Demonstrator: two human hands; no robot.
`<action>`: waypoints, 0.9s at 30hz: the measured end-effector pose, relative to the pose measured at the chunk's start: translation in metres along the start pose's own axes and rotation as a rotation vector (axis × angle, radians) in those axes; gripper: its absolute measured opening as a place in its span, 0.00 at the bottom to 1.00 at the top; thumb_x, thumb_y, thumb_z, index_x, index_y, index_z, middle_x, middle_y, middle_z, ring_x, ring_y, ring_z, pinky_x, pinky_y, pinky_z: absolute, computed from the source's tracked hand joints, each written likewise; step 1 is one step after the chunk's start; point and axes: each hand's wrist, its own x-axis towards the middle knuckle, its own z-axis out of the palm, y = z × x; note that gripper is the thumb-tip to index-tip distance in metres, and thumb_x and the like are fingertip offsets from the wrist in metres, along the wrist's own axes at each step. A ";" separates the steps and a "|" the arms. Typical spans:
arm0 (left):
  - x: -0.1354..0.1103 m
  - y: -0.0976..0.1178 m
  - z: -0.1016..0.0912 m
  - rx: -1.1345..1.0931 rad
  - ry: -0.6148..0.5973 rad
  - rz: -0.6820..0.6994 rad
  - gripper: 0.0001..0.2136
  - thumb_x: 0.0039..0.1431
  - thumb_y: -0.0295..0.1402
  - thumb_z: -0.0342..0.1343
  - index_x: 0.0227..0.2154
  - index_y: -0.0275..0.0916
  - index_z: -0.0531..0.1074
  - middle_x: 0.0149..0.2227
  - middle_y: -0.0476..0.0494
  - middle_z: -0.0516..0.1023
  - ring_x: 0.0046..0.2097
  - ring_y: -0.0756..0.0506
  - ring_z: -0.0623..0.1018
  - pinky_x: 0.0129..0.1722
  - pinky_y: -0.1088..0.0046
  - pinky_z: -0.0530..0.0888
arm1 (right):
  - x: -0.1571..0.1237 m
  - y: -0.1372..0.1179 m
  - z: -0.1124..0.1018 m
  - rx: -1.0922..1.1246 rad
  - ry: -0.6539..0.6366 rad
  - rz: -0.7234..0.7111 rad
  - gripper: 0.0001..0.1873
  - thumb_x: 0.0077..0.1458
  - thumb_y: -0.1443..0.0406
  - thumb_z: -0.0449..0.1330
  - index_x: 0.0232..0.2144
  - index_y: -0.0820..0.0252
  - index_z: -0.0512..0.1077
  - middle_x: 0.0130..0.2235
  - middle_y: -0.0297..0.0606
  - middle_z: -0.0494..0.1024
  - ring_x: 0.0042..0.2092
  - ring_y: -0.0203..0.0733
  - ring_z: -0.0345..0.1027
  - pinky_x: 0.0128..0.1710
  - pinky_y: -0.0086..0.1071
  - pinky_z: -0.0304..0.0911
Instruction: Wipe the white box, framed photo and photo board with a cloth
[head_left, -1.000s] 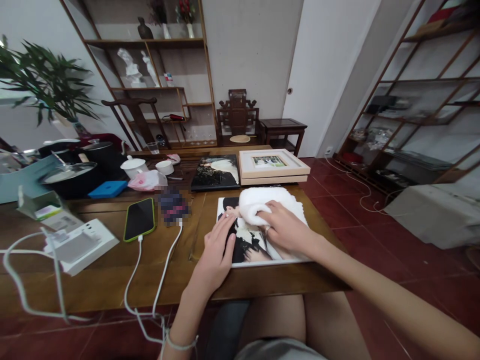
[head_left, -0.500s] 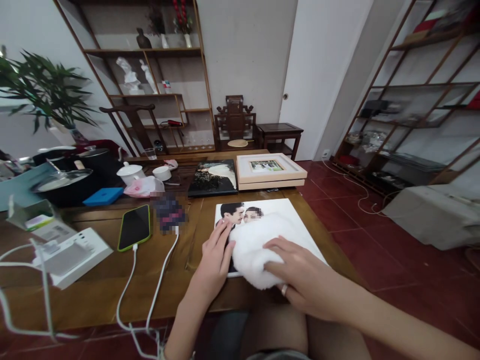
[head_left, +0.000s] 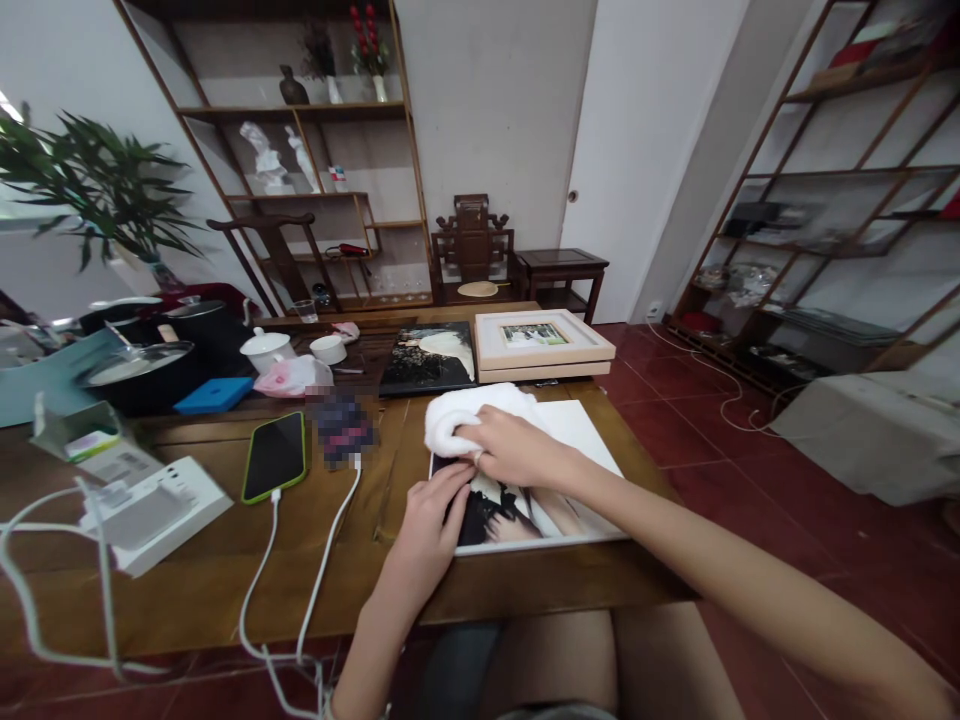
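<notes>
- Head view: the photo panel [head_left: 506,512] lay by the table's [head_left: 360,590] near right corner.
- Right hand [head_left: 517,449] had fingers curled round a white cloth [head_left: 457,405] at the panel's far left corner.
- Left hand [head_left: 433,517], fingers extended, grasping nothing, rested on the panel's left edge.

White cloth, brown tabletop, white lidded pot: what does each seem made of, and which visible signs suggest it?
White cloth: probably matte, fluffy textile, given its thick, soft folds. Brown tabletop: apparently varnished wood, with seams and a faint sheen. White lidded pot: perhaps glazed ceramic, judging by its smooth surface.
</notes>
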 end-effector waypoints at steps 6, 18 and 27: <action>0.001 0.001 0.000 0.000 -0.017 -0.011 0.13 0.61 0.29 0.45 0.44 0.37 0.73 0.47 0.37 0.77 0.50 0.41 0.76 0.49 0.59 0.71 | 0.001 0.001 0.005 0.015 0.041 -0.009 0.16 0.52 0.71 0.49 0.42 0.59 0.69 0.39 0.43 0.70 0.41 0.46 0.63 0.37 0.33 0.57; 0.001 0.006 -0.003 -0.039 -0.045 -0.047 0.14 0.62 0.29 0.44 0.45 0.38 0.72 0.51 0.38 0.75 0.53 0.42 0.73 0.52 0.58 0.69 | -0.074 0.087 0.002 0.013 0.143 0.287 0.18 0.49 0.74 0.48 0.42 0.62 0.69 0.41 0.46 0.68 0.44 0.49 0.61 0.43 0.38 0.57; 0.000 0.005 -0.001 -0.033 -0.053 -0.050 0.13 0.62 0.30 0.45 0.46 0.39 0.71 0.51 0.38 0.74 0.54 0.42 0.73 0.52 0.58 0.68 | -0.133 0.007 -0.005 0.033 0.020 0.217 0.18 0.44 0.77 0.49 0.37 0.60 0.69 0.45 0.48 0.67 0.51 0.52 0.57 0.50 0.42 0.56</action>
